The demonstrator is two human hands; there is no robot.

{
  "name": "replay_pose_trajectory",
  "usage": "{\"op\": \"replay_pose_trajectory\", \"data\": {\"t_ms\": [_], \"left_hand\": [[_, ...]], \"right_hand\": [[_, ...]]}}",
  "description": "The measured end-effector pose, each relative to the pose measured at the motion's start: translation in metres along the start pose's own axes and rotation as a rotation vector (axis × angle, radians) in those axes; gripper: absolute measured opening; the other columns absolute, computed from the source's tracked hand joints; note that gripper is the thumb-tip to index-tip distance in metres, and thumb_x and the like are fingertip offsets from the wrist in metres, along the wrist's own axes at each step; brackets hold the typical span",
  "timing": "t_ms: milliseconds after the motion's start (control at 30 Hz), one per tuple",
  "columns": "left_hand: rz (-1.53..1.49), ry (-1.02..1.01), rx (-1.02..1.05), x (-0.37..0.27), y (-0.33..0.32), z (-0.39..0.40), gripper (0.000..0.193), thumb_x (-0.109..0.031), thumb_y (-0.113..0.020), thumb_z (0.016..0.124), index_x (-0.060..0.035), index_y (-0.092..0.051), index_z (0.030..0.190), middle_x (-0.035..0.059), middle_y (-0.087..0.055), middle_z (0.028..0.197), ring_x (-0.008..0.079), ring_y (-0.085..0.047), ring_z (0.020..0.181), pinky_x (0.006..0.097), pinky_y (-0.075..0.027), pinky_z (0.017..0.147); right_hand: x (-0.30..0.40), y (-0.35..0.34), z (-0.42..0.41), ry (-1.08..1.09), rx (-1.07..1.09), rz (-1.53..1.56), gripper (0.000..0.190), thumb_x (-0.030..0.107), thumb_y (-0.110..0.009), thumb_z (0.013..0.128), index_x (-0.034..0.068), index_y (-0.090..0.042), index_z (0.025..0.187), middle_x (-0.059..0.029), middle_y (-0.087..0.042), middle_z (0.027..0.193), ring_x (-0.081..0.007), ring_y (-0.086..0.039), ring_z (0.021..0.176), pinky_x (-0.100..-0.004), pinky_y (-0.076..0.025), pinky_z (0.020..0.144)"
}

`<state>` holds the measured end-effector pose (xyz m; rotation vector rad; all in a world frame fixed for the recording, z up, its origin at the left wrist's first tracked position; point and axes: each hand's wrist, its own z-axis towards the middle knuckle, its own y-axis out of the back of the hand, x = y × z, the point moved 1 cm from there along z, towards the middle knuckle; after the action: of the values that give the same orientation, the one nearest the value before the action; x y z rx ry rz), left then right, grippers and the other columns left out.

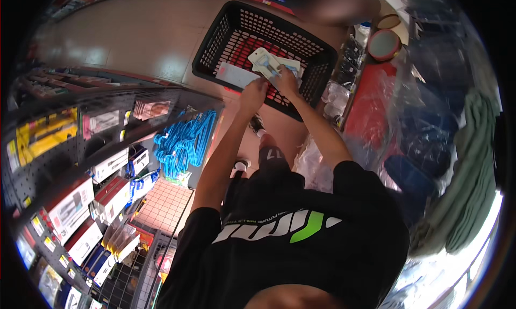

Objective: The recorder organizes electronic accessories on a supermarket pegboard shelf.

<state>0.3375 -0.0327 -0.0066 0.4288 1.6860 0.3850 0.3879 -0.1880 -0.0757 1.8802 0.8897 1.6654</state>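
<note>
A black plastic shopping basket [278, 20] with slotted walls is in front of me. My right hand [287, 82] grips the lower end of a carded peeler [263, 59], a pale card with a light-blue tool on it, tilted over the basket. Beneath it lies another pale package [292, 63], partly covered. A long white box [236, 74] rests along the basket's near side. My left hand [254, 94] is at the near rim, by the right end of that box; its fingertips are bunched, and whether they grip the box or the rim is hidden.
Blue clothes hangers [185, 143] hang on the shelf end at left, above a wire grid [161, 204]. Boxed goods [72, 208] line a pegboard. Plastic-wrapped goods [369, 99] and green cloth [463, 180] crowd the right. A round-topped item [384, 44] stands beyond. Tiled floor [153, 34] extends left.
</note>
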Motion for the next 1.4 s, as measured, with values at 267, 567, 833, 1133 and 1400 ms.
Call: {"op": "replay_pose_trajectory", "data": {"t_ms": [267, 567, 833, 1133, 1400], "left_hand": [[0.326, 0.187, 0.258, 0.035, -0.031, 0.044, 0.03, -0.029, -0.05, 0.089, -0.0072, -0.063, 0.105, 0.0207, -0.065, 0.094, 0.0382, -0.062, 0.089, 0.0461, -0.048, 0.079], [0.225, 0.206, 0.248, 0.034, -0.037, 0.042, 0.03, -0.028, -0.052, 0.089, -0.0072, -0.064, 0.107, 0.0206, -0.065, 0.093, 0.0374, -0.062, 0.089, 0.043, -0.049, 0.078], [-0.318, 0.118, -0.003, -0.034, 0.035, -0.033, 0.036, -0.028, -0.06, 0.087, -0.0025, -0.06, 0.112, 0.0164, -0.066, 0.102, 0.0273, -0.063, 0.095, 0.0364, -0.049, 0.081], [-0.099, 0.046, -0.345, -0.009, 0.12, -0.244, 0.023, -0.021, -0.067, 0.083, -0.0017, -0.068, 0.095, 0.0159, -0.067, 0.082, 0.0254, -0.065, 0.068, 0.0356, -0.049, 0.062], [-0.546, 0.262, -1.182, 0.034, 0.209, -0.449, 0.026, -0.013, -0.066, 0.084, 0.0043, -0.066, 0.104, 0.0071, -0.067, 0.084, 0.0091, -0.058, 0.074, 0.0257, -0.047, 0.067]], "right_hand": [[-0.043, -0.061, 0.062, -0.136, 0.106, -0.458, 0.059, 0.027, -0.076, 0.069, 0.005, -0.048, 0.117, -0.0111, -0.051, 0.114, -0.0277, -0.046, 0.114, -0.0454, -0.042, 0.09], [-0.067, -0.022, 0.069, -0.098, -0.015, -0.358, 0.057, 0.026, -0.073, 0.071, 0.003, -0.047, 0.116, -0.0175, -0.061, 0.104, -0.0365, -0.06, 0.098, -0.0445, -0.048, 0.083], [0.037, 0.083, -0.022, 0.136, -0.112, 0.09, 0.061, 0.024, -0.075, 0.07, 0.001, -0.048, 0.119, -0.0219, -0.06, 0.107, -0.0364, -0.06, 0.098, -0.0415, -0.049, 0.081], [0.159, 0.04, -0.189, 0.602, 0.336, 0.081, 0.07, 0.032, -0.077, 0.068, -0.002, -0.048, 0.121, -0.0229, -0.058, 0.112, -0.0371, -0.058, 0.102, -0.0398, -0.048, 0.086], [0.316, -0.07, -0.3, 0.844, 1.019, 0.314, 0.051, 0.026, -0.071, 0.08, 0.005, -0.049, 0.121, -0.0189, -0.066, 0.1, -0.0272, -0.066, 0.092, -0.0357, -0.051, 0.079]]}}
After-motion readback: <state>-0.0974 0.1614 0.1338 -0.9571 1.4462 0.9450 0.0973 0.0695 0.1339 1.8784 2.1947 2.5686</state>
